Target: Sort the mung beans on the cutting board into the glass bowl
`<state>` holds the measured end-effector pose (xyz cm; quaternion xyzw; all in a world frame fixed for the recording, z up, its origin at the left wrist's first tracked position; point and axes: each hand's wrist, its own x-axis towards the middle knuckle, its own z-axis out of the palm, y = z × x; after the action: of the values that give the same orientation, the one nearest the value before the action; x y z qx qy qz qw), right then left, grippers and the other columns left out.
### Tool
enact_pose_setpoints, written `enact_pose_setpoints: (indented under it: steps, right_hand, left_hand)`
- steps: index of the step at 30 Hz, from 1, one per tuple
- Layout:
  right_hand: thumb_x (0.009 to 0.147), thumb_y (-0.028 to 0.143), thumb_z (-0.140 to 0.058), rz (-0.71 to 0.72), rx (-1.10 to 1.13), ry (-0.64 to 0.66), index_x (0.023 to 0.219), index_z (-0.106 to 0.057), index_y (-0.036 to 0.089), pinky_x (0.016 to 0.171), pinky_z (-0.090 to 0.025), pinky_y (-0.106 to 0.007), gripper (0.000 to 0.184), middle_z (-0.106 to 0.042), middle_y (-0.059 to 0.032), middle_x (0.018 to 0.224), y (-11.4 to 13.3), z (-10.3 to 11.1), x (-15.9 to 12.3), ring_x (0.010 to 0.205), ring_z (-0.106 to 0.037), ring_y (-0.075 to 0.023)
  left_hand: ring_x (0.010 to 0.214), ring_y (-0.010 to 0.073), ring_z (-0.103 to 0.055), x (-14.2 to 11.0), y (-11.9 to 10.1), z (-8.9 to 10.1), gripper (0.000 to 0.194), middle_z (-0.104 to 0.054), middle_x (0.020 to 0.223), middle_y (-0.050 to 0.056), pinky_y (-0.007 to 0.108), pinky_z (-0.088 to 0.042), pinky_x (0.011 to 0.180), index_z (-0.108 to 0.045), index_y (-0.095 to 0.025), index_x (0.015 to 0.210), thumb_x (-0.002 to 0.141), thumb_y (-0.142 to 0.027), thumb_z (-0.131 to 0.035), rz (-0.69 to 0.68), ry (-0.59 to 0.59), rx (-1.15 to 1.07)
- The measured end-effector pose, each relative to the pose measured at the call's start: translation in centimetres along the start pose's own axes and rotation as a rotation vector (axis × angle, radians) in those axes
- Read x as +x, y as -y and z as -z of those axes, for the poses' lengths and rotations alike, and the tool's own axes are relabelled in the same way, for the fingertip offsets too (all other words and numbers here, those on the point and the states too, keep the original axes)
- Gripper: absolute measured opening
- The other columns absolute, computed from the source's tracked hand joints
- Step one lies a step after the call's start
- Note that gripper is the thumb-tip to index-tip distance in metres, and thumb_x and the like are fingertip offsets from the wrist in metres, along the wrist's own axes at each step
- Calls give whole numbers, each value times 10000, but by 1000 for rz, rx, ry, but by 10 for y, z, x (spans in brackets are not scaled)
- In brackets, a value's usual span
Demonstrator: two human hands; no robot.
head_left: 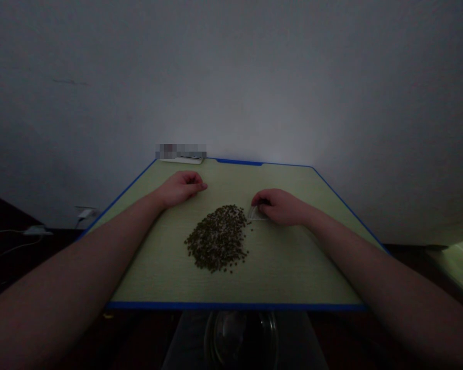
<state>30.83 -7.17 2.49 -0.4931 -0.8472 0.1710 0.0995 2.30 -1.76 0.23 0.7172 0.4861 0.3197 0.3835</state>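
A heap of small, dark greenish-brown beans or pellets [218,239] lies spread on the pale table, with a few loose ones along its right side. To its right, my right hand [280,206] is closed on a clear, flat plastic piece with a curved edge [257,214], much like a protractor. The hand hides most of that piece, which sits at or just above the tabletop. My left hand [181,188] rests beyond the heap on the left, its fingers curled and the thumb pointing right. Nothing shows in it.
The pale table [293,277] has a blue rim. A white, partly blurred-out object [183,160] lies at its far left corner, by the wall. Below the near edge, a round glass container [241,339] stands between my legs. A plug and cables [38,230] are at the left.
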Motion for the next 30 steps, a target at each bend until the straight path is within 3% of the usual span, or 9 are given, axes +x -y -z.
enact_pose_setpoints:
  steps: [5, 30]
  right_hand:
    - [749, 104, -485, -32, -6, -19, 966, -674, 147, 745, -449, -279, 291, -696, -89, 951, 2, -1, 2, 818, -609, -182]
    - [735, 96, -473, 74, -46, 51, 965, -674, 147, 771, -449, -282, 310, -692, -90, 964, 8, -3, -12, 844, -607, -186]
  left_hand:
    - [406, 70, -367, 1, 1, -1, 259, -454, 463, -61, 216, -268, 422, -521, -175, 667, 692, -406, -635, 15, 0, -11]
    - [392, 67, -358, 2, 3, 0, 250, -459, 457, -61, 215, -268, 416, -520, -174, 655, 693, -395, -632, 6, -5, 0]
